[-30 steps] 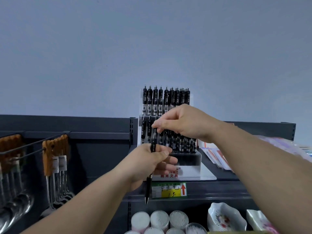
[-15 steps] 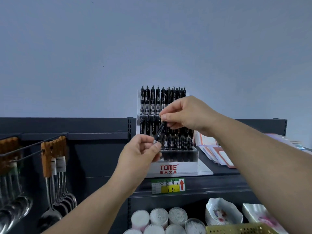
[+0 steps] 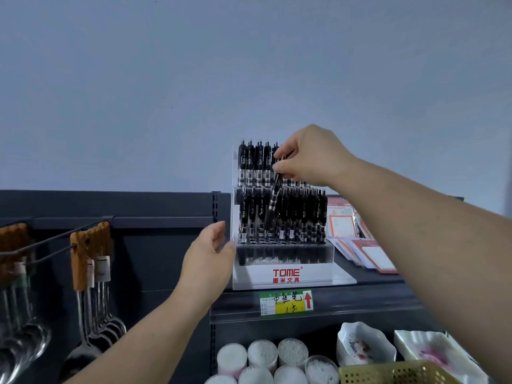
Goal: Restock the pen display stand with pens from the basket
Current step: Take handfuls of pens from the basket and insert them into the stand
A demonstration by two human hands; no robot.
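A clear acrylic pen display stand [image 3: 288, 275] with a red TOME label stands on the dark shelf, its two tiers packed with black pens. My right hand [image 3: 307, 156] pinches the top of one black pen [image 3: 273, 206], which hangs tilted in front of the lower tier with its tip near the holes. My left hand [image 3: 207, 253] hovers relaxed and empty just left of the stand's side wall. The rim of a yellow perforated basket [image 3: 393, 374] shows at the bottom right; I cannot see inside it.
Wooden-handled ladles [image 3: 91, 273] hang from hooks at the left. Notebooks and cards [image 3: 360, 239] lie right of the stand. Below the shelf are round tubs of cotton swabs [image 3: 263, 356] and white floral dishes [image 3: 363, 345]. A green and yellow price tag [image 3: 286, 302] sits on the shelf edge.
The pen passed from my left hand to my right, which lifted it up before the stand. My left hand let go and dropped to the stand's left side.
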